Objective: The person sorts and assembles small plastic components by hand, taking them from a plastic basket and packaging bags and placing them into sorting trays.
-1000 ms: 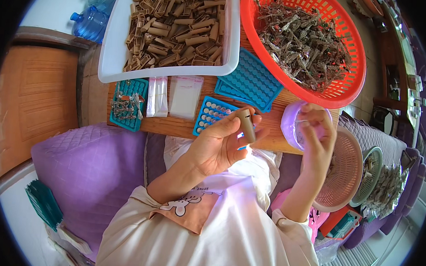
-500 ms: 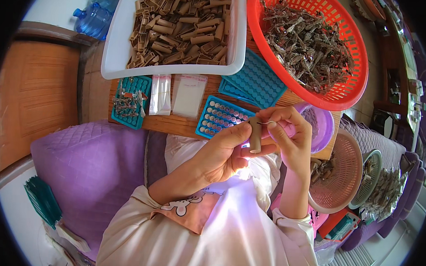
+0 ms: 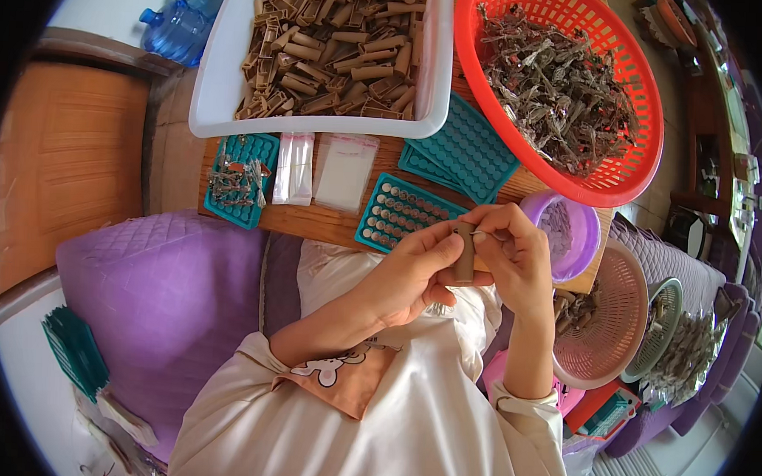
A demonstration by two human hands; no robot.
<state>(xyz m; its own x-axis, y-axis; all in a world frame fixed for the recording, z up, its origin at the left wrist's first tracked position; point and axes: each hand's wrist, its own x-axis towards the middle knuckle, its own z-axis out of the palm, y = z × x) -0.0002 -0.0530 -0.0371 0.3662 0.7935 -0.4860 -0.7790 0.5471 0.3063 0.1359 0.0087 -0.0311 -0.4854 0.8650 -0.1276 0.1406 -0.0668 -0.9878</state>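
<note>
Near the front edge of the wooden table, my left hand (image 3: 407, 275) holds a brown plastic tube (image 3: 464, 260) upright between thumb and fingers. My right hand (image 3: 523, 254) is closed at the tube's upper end, its thumb and forefinger pinching a thin pale wire or strip (image 3: 481, 234). Whether the strip is joined to the tube cannot be made out. Just beyond my left hand lies a teal tray (image 3: 371, 200) with rows of round silvery pieces. A purple bowl (image 3: 594, 240) of small pale pieces stands right of my right hand.
A white bin (image 3: 318, 126) full of brown tubes and a red basket (image 3: 475, 85) of wired bundles stand at the back. Teal trays (image 3: 462, 144) are stacked between them. Clear bags (image 3: 347, 175) and another tray (image 3: 271, 148) lie left. A pinkish basket (image 3: 624, 312) stands right.
The bright violet glow around the tube and on my shirt is gone. My right fingers have drawn closer to the tube's top. The view has shifted slightly.
</note>
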